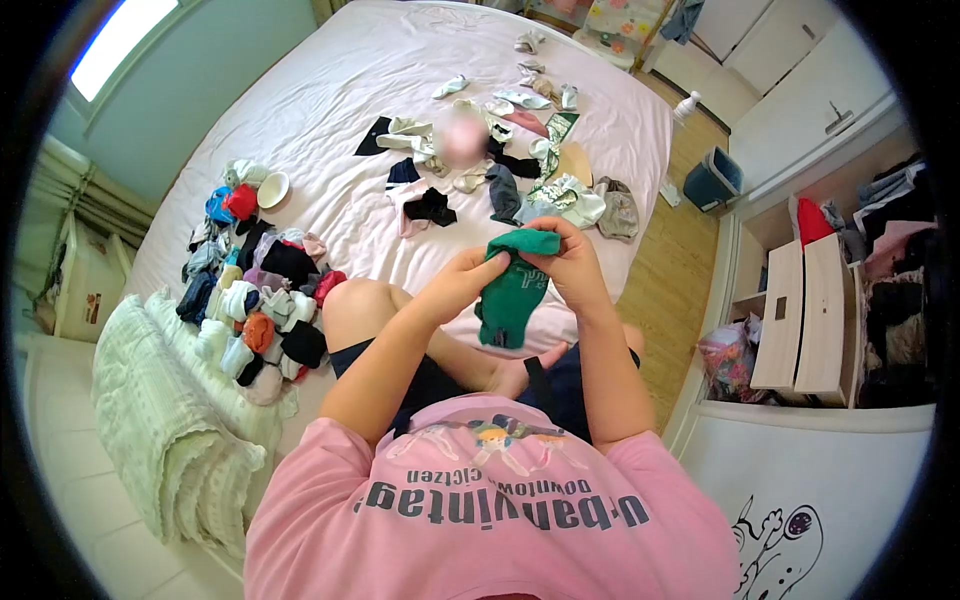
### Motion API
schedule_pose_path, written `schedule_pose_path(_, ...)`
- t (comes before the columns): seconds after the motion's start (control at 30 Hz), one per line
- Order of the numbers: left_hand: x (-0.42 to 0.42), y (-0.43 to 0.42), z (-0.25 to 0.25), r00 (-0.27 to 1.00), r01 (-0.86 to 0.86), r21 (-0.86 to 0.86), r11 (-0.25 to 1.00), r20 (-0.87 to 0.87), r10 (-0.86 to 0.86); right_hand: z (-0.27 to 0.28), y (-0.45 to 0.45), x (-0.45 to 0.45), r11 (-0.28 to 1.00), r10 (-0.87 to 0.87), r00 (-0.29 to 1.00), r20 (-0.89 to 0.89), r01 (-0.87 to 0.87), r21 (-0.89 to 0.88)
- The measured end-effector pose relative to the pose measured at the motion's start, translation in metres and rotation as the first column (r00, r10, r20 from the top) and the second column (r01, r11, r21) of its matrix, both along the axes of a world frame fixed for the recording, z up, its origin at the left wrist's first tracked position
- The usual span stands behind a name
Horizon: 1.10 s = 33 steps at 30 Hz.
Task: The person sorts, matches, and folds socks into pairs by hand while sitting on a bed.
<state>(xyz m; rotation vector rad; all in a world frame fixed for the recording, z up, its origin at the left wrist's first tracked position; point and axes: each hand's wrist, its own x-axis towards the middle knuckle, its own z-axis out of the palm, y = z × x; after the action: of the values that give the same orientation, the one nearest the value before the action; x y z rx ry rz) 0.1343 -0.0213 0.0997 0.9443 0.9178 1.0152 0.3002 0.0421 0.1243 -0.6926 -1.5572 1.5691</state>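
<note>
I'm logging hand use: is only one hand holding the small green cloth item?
No, the left hand and the right hand both grip the small green cloth item near its upper end.

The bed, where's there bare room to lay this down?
For the green sock, the widest bare sheet is far left, between the window-side edge and the scattered clothes. A narrower strip separates those from the pile of balled socks. It's crowded inside both groups; the quilt covers the near left.

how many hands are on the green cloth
2: left hand at the upper left of the green cloth, right hand at its upper right. No other hand shows.
</note>
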Motion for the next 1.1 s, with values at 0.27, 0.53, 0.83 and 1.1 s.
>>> schedule_pose_path(0.27,0.005,0.001,0.007,0.961,-0.157,-0.136,0.978,0.207,0.182,0.024,-0.008,0.007,0.828,-0.020,0.970,0.241,-0.119,0.547)
schedule_pose_path(0.53,-0.005,0.002,0.016,0.900,-0.128,-0.197,0.972,0.388,0.197,0.029,-0.014,0.007,0.796,-0.038,0.939,0.340,-0.177,0.578)
schedule_pose_path(0.83,-0.002,-0.005,0.019,0.989,-0.122,0.080,0.989,0.096,0.114,-0.001,-0.006,0.010,0.993,0.110,0.988,-0.111,-0.106,0.045)
schedule_pose_path(1.1,0.003,0.003,0.017,0.895,-0.262,0.344,0.902,-0.263,0.360,-0.006,-0.013,0.005,0.999,0.000,1.000,-0.025,-0.001,-0.033)
